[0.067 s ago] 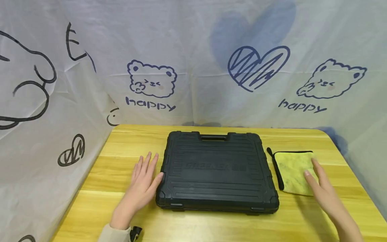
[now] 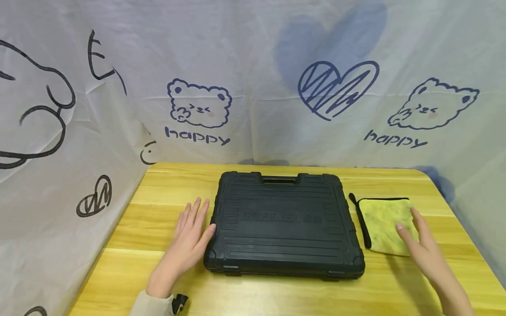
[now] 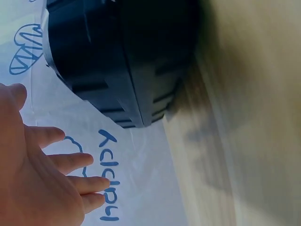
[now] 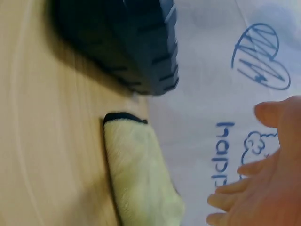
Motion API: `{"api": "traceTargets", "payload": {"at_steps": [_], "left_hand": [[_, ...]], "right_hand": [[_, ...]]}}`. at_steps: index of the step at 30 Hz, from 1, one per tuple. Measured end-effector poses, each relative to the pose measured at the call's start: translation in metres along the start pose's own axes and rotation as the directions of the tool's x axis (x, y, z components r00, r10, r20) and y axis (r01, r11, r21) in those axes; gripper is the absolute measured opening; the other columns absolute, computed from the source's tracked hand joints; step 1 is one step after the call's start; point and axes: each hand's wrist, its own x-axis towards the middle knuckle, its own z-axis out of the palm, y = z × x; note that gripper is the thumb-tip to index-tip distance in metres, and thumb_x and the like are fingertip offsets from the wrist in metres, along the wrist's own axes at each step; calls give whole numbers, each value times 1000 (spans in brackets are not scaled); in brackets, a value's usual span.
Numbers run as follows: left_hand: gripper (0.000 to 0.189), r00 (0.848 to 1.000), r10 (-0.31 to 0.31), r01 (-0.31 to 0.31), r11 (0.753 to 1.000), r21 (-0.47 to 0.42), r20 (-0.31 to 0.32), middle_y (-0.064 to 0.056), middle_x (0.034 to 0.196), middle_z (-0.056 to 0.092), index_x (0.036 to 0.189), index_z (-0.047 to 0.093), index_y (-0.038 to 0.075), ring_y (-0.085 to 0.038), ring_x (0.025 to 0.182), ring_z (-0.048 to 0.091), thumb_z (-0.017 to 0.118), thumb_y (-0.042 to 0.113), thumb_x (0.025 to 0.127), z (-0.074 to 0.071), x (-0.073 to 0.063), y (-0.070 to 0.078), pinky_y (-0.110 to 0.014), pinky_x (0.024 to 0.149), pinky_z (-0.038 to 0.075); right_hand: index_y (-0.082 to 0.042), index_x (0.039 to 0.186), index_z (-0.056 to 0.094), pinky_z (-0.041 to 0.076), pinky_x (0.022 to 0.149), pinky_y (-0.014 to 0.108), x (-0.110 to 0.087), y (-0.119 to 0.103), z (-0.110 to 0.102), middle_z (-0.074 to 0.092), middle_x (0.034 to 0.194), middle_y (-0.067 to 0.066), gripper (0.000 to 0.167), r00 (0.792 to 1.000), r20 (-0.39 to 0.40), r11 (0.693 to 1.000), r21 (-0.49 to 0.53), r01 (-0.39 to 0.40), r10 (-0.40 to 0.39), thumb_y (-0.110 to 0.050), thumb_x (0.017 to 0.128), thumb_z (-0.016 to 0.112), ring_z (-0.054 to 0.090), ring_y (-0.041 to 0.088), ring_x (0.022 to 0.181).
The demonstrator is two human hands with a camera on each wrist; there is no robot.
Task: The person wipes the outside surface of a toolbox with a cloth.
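Note:
A black hard plastic case [image 2: 284,219] lies flat with its lid down; its handle points to the far side and its latches face the near edge. Just left of it is my left hand [image 2: 186,245], fingers spread and straight. The left wrist view shows that hand [image 3: 44,174] held apart from the side of the case [image 3: 94,52]. Over the right part of a folded yellow cloth with black edging [image 2: 383,224] hovers my right hand [image 2: 424,250], fingers extended. A gap separates this hand [image 4: 263,179] from the cloth [image 4: 141,169] in the right wrist view.
The case and cloth lie on a yellow wood-grain table [image 2: 178,180]. Behind and to the left hangs a white sheet [image 2: 253,57] printed with bears and hearts. A black strap end [image 2: 179,303] sticks out by the left sleeve [image 2: 152,305].
My left hand has shifted very slightly to the right, toward the case. The right hand has barely moved, and the case and cloth lie where they were.

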Motion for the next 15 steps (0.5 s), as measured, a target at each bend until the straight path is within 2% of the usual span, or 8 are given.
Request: {"api": "traceTargets", "payload": {"at_steps": [6,11,15], "left_hand": [[67,1000,5,-5,1000,12,6,-15,165,7,161,14,14,-39,150,1,38,44,106,2,9,6,-56,118,3],[72,999,8,-8,1000,28,35,-17,165,6,159,14,6,-40,150,3,40,46,106,6,15,10,-57,118,6],[76,998,-3,4,1000,-20,63,-19,165,1,158,10,0,-36,151,4,38,48,106,11,19,11,-55,119,7]], "right_hand": [[2,156,-9,16,101,78,11,24,-10,-4,155,40,81,986,-142,993,-68,-98,88,-40,106,39,4,62,139],[12,152,-4,29,98,73,20,42,-22,9,151,45,82,964,-163,967,-109,-231,212,-43,105,35,19,65,132],[16,150,1,31,101,69,29,50,-29,16,149,45,89,931,-122,923,-133,-360,345,-52,103,33,23,63,131]]}}
